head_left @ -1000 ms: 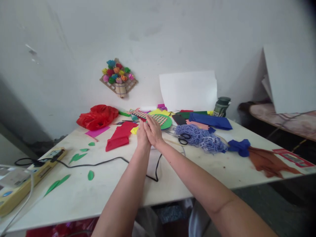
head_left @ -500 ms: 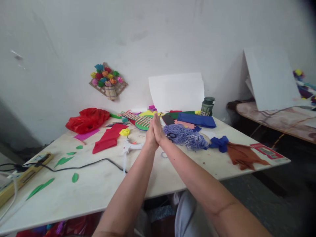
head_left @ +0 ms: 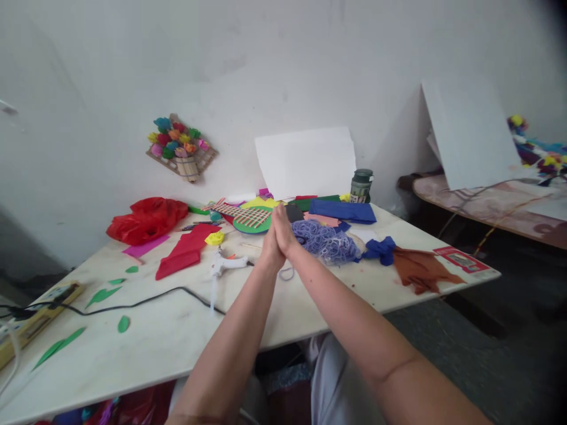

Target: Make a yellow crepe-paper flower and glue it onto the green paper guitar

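My left hand (head_left: 270, 243) and my right hand (head_left: 284, 231) are pressed palm to palm over the middle of the table (head_left: 168, 330). Their fingers are stretched out straight, pointing away from me, and no object shows between them. Just beyond the fingertips lies a green guitar-shaped craft (head_left: 251, 219) with a lattice of striped sticks. A tangle of purple yarn (head_left: 325, 239) sits close to the right of my hands. To their left rests a white glue gun (head_left: 225, 263) with a glue stick protruding, and a yellow paper flower (head_left: 215, 238) is behind it.
A power strip (head_left: 42, 319) lies at the left edge, its black cable (head_left: 146, 300) crossing the table. Green paper leaves (head_left: 123, 323), red paper (head_left: 186, 251) and a red plastic bag (head_left: 148, 221) lie left. Blue paper (head_left: 342, 211), a dark jar (head_left: 361, 186) and brown paper (head_left: 423, 270) are right.
The view has turned slightly to the right, so the table and wall things appear further left. My hands stay pressed together in the same pose.
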The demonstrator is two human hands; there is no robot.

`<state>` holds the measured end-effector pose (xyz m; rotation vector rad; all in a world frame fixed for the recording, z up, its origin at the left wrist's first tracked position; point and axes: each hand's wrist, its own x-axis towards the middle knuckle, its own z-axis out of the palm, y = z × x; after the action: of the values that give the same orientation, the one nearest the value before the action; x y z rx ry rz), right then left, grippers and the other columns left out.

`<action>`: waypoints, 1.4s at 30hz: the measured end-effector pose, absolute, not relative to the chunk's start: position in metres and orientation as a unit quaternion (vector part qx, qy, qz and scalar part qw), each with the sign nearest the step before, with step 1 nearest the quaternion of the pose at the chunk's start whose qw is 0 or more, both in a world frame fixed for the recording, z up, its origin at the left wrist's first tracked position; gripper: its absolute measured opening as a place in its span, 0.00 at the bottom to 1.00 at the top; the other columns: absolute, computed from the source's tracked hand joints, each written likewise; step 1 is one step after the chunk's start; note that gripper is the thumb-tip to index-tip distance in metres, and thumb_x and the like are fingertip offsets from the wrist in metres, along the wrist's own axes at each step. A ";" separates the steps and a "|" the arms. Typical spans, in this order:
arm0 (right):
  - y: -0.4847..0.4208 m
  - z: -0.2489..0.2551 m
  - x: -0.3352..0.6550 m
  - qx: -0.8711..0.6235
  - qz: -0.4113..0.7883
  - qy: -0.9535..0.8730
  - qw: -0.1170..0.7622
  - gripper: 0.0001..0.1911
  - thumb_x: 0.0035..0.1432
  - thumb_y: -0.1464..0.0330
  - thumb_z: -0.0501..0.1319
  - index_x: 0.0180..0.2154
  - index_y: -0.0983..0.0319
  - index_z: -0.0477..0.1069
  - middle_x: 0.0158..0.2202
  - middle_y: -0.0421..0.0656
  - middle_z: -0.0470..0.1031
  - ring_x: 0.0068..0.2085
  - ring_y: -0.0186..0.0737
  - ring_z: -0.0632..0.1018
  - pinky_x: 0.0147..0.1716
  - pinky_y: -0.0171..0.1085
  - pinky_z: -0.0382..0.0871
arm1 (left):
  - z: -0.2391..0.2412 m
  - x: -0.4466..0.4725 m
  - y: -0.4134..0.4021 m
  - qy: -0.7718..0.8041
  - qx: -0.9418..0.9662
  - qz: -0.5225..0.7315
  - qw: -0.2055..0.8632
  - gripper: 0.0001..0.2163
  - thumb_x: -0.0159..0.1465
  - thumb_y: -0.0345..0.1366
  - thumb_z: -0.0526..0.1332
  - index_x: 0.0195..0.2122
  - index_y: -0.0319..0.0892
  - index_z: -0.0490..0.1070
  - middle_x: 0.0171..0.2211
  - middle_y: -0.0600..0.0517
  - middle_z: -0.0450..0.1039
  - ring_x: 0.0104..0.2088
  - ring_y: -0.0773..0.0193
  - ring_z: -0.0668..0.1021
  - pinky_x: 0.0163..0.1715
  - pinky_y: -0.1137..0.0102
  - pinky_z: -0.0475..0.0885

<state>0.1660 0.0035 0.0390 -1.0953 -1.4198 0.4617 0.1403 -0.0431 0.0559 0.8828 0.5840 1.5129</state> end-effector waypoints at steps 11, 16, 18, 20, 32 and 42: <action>0.027 0.037 0.202 -0.598 0.193 -0.544 0.556 0.29 0.65 0.58 0.37 0.50 0.63 0.70 0.52 0.48 0.73 0.55 0.40 0.70 0.53 0.37 0.61 | 0.051 0.097 -0.058 0.296 0.512 0.485 0.644 0.24 0.61 0.55 0.53 0.52 0.47 0.70 0.55 0.45 0.70 0.55 0.54 0.71 0.58 0.57 0.58; 0.024 0.029 0.198 -0.693 0.147 -0.560 0.431 0.26 0.65 0.62 0.42 0.37 0.63 0.77 0.36 0.50 0.79 0.42 0.42 0.77 0.41 0.33 0.65 | 0.056 0.050 -0.028 0.383 0.576 0.544 0.475 0.18 0.59 0.52 0.58 0.40 0.44 0.76 0.44 0.44 0.76 0.43 0.54 0.78 0.47 0.61 0.66; 0.027 0.028 0.200 -0.719 0.118 -0.561 0.393 0.23 0.64 0.63 0.45 0.36 0.63 0.77 0.36 0.50 0.79 0.40 0.41 0.77 0.39 0.33 0.64 | 0.057 0.030 -0.014 0.446 0.618 0.527 0.376 0.15 0.57 0.48 0.60 0.27 0.41 0.76 0.31 0.45 0.77 0.38 0.55 0.77 0.40 0.65 0.67; 0.032 0.027 0.203 -0.730 0.093 -0.566 0.372 0.20 0.63 0.64 0.48 0.38 0.63 0.77 0.38 0.49 0.79 0.40 0.41 0.77 0.38 0.33 0.64 | 0.057 0.012 -0.002 0.508 0.620 0.515 0.303 0.12 0.54 0.44 0.62 0.20 0.41 0.72 0.20 0.50 0.71 0.30 0.58 0.75 0.31 0.68 0.66; 0.061 0.025 0.217 -0.706 0.026 -0.638 0.306 0.13 0.58 0.67 0.54 0.36 0.62 0.78 0.43 0.48 0.76 0.44 0.40 0.75 0.41 0.34 0.65 | 0.060 0.030 0.014 0.500 0.689 0.419 0.314 0.12 0.50 0.42 0.62 0.15 0.42 0.73 0.14 0.52 0.66 0.21 0.63 0.67 0.23 0.70 0.58; 0.072 0.021 0.261 -0.713 -0.011 -0.697 0.075 0.21 0.61 0.63 0.53 0.47 0.69 0.74 0.50 0.60 0.72 0.52 0.53 0.73 0.47 0.43 0.65 | 0.026 0.033 0.042 0.530 0.648 0.459 0.300 0.17 0.53 0.49 0.59 0.15 0.42 0.72 0.17 0.51 0.70 0.21 0.63 0.68 0.23 0.70 0.58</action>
<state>0.2612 0.0719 0.0206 -2.1399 -2.0910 -0.0336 0.0329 0.0424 0.0256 1.7189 1.4056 1.2173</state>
